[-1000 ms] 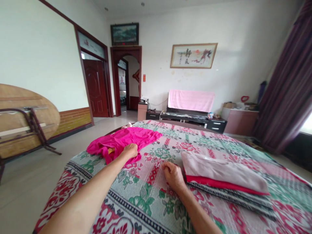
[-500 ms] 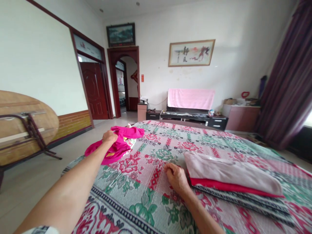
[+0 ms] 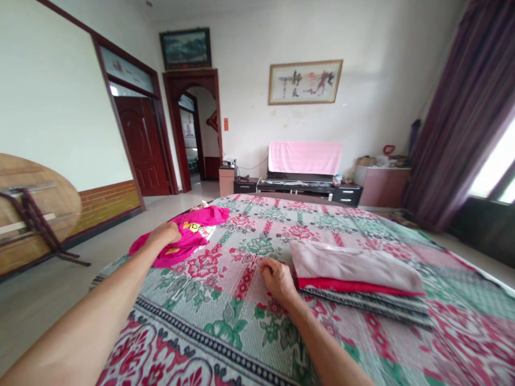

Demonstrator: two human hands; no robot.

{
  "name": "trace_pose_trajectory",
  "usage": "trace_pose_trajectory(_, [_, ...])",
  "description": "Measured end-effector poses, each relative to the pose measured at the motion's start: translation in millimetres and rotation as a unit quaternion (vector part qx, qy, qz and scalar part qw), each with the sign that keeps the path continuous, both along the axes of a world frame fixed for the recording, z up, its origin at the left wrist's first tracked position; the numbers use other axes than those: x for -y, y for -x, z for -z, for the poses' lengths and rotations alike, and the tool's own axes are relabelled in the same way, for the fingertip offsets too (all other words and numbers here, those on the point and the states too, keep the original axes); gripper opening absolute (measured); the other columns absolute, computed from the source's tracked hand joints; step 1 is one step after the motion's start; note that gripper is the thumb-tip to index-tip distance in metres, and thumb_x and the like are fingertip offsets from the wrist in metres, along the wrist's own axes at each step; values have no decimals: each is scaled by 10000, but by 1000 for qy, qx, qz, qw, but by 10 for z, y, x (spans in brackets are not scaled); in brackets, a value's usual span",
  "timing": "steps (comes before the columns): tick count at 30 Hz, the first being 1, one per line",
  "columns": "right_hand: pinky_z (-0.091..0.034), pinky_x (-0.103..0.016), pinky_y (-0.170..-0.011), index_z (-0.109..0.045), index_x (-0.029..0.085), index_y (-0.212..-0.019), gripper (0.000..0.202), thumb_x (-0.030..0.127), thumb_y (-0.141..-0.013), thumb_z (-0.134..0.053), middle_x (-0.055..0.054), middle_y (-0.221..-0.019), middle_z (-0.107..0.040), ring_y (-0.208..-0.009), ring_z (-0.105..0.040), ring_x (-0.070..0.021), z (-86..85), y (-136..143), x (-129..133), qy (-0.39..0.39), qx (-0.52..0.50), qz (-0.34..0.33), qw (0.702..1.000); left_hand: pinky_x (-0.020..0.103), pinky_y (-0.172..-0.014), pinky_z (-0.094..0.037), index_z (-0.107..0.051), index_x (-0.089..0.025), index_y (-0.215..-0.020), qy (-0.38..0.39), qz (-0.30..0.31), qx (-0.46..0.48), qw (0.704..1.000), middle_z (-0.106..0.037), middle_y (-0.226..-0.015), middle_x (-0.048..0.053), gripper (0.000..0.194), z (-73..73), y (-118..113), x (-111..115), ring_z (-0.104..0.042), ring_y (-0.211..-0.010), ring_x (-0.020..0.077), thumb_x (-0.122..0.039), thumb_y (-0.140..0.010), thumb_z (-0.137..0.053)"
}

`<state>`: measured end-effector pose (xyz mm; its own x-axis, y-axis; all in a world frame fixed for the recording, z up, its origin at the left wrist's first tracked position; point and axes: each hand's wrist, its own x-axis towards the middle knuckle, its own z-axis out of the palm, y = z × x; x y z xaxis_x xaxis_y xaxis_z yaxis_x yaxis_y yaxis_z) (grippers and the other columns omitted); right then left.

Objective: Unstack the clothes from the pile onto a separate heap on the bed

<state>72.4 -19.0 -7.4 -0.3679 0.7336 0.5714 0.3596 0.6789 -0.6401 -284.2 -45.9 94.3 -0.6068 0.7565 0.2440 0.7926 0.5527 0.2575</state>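
Spreading widest, the red-and-green floral woven cover (image 3: 237, 289); far left, the crumpled hot-pink cloth garment (image 3: 189, 239) slants away rightward, beneath the curled left hand (image 3: 167, 234), grip unclear; the right hand (image 3: 277, 276), fisted, seemingly empty, sits well apart, rightward.

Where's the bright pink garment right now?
In the head view, the bright pink garment lies on the floral cover's left side, under the left hand, left of the folded stack.
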Motion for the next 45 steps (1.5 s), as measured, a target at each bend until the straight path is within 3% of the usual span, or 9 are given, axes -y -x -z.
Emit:
trace_pose_trajectory(3, [-453, -217, -686, -640, 208, -713, 269, 118, -749, -389, -12, -717, -670, -681, -618, -142, -106, 14, 33, -20, -18, 1, 1000, 458, -877, -464, -645, -89, -1032, -20, 21, -95, 995, -619, -1120, 184, 323, -103, -395, 47, -557, -1060, 358, -186, -731, -581])
trace_pose_trajectory(5, [-456, -219, -729, -658, 209, -768, 280, 119, -771, -393, -20, -772, -689, -740, -630, -144, -271, -9, 25, -42, -26, 26, 998, 415, -971, -428, -614, -136, -1173, -54, 109, -121, 985, -570, -1258, 144, 416, -107, -759, 16, -535, -1133, 311, -158, -771, -514])
trace_pose_trajectory(9, [-457, -253, -804, -691, 212, -864, 300, 138, -787, -410, -41, -875, -711, -826, -644, -168, -746, -296, -63, -49, -8, 151, 987, 288, -1005, -407, -671, -184, -1129, -74, 254, -48, 963, -639, -1208, 63, 378, 27, -1549, -155, -573, -1114, 210, -172, -796, -493])
trace_pose_trajectory(13, [-445, -348, -873, -708, 205, -996, 325, 191, -762, -482, -88, -1001, -707, -945, -636, -241, -1081, -947, -165, 27, 89, 275, 957, 269, -977, -418, -711, -184, -1062, -75, 329, 27, 941, -682, -1131, 64, 321, 174, -2204, -323, -608, -1067, 198, -244, -810, -520])
trace_pose_trajectory(18, [-399, -475, -926, -672, 195, -1138, 438, 295, -739, -524, -142, -1069, -683, -1074, -583, -330, -1066, -1737, -276, 165, 126, 425, 881, 249, -917, -449, -708, -198, -1082, -76, 362, 129, 920, -696, -1105, 62, 324, 239, -2744, -519, -640, -1010, 181, -279, -831, -520])
trace_pose_trajectory(22, [-393, -515, -907, -665, 193, -1158, 499, 326, -694, -536, -172, -1096, -658, -1078, -565, -353, -905, -1997, -380, 175, 82, 500, 844, 227, -917, -447, -665, -192, -1167, -74, 356, 153, 919, -673, -1163, 64, 367, 276, -3004, -752, -626, -1057, 159, -275, -860, -484])
trace_pose_trajectory(34, [-433, -484, -859, -759, 275, -962, 335, 353, -688, -583, -135, -1010, -705, -1002, -608, -351, -838, -2039, -367, 202, 58, 503, 838, 242, -831, -468, -724, -206, -994, -120, 332, 183, 918, -719, -1015, 43, 274, 400, -3316, -785, -650, -948, 176, -241, -803, -531])
trace_pose_trajectory(40, [-427, -378, -879, -755, 234, -944, 312, 304, -752, -519, -85, -1051, -689, -954, -609, -258, -1032, -1859, -302, 58, -33, 478, 876, 229, -896, -461, -725, -199, -899, -319, 300, 191, 879, -702, -1030, 37, 214, 143, -3003, -565, -629, -969, 162, -256, -799, -545])
trace_pose_trajectory(45, [-450, -321, -847, -735, 194, -896, 285, 360, -742, -563, -62, -959, -712, -890, -622, -210, -1185, -1607, -267, -19, -154, 302, 940, 248, -874, -480, -728, -199, -903, -428, 202, 216, 854, -702, -1030, 17, 247, -63, -2555, -401, -633, -936, 167, -322, -759, -568])
